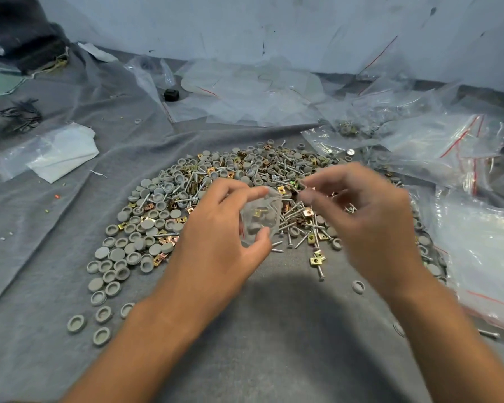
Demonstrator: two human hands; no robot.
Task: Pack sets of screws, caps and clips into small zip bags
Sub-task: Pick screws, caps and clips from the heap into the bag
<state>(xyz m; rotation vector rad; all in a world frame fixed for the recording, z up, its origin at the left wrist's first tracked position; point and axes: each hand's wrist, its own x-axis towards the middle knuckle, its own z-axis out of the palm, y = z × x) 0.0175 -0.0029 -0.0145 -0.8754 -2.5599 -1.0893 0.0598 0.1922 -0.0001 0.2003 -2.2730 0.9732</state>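
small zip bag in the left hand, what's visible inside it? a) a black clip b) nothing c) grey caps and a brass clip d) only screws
c: through the clear small zip bag gripped by the left hand, grey caps and a brass clip show.

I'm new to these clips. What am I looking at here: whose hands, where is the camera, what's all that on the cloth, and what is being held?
One picture, from a camera worn on a person's head, looking down at their own bare hands; there is no robot. On the grey cloth lies a heap of grey caps, gold clips and screws, with empty clear bags behind. The left hand grips a small zip bag holding caps and a clip. The right hand pinches something small near the bag's mouth, blurred, probably a screw.
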